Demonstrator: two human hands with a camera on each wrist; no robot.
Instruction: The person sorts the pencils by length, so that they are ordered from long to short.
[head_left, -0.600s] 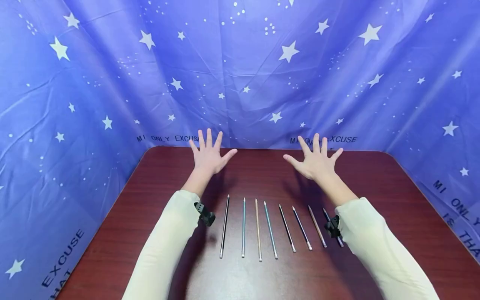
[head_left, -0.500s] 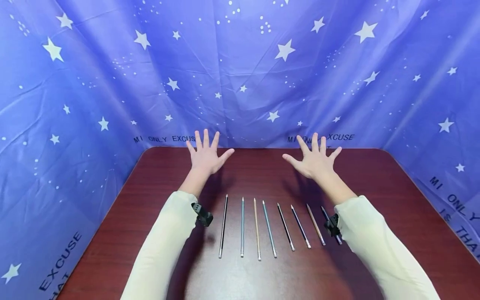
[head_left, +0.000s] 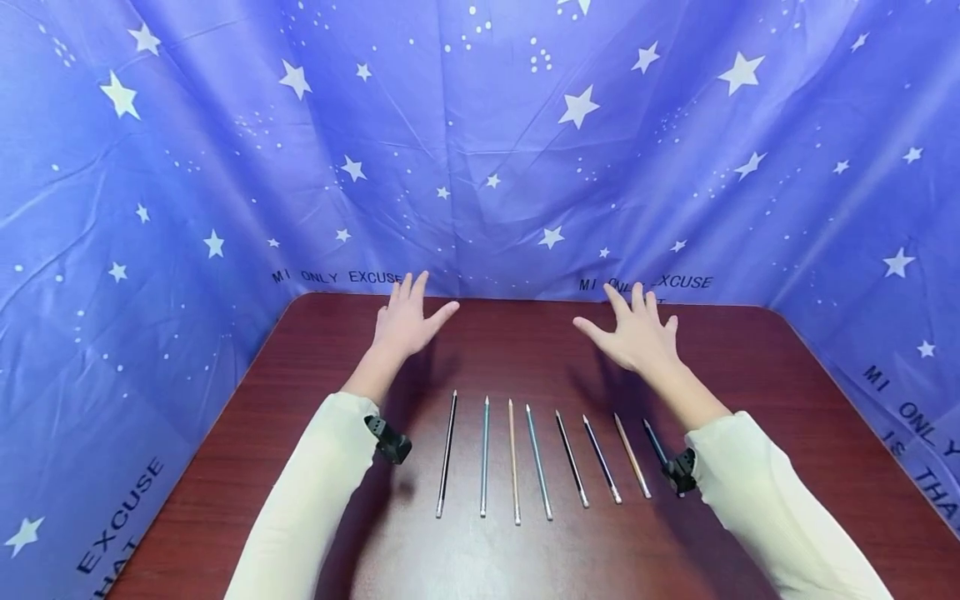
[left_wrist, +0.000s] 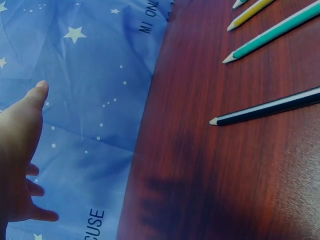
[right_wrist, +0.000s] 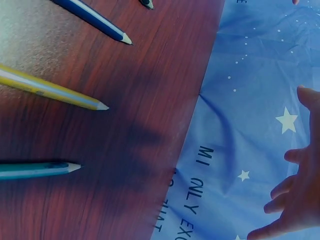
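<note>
Several pencils lie apart in a row on the table, tips pointing away from me. At the left end is a black pencil (head_left: 447, 454), then a teal pencil (head_left: 485, 457) and a yellow pencil (head_left: 513, 462). Another yellow pencil (head_left: 632, 455) and a dark teal pencil (head_left: 655, 442) lie at the right end, the latter partly hidden by the wrist camera. My left hand (head_left: 403, 323) hovers beyond the black pencil (left_wrist: 270, 107), fingers extended, thumb out. Beyond the right end, my right hand (head_left: 637, 336) is raised with fingers spread. Both hold nothing.
A blue curtain (head_left: 495, 100) with white stars and lettering surrounds the table's back and sides. The dark red wooden table (head_left: 510, 350) has rounded far corners. Black wrist cameras (head_left: 388, 440) are strapped at both cuffs.
The left hand has turned partly sideways, its fingers closer together, and shifted slightly left. The right hand has come a little lower and rightward, fingers less spread. The pencils keep their places.
</note>
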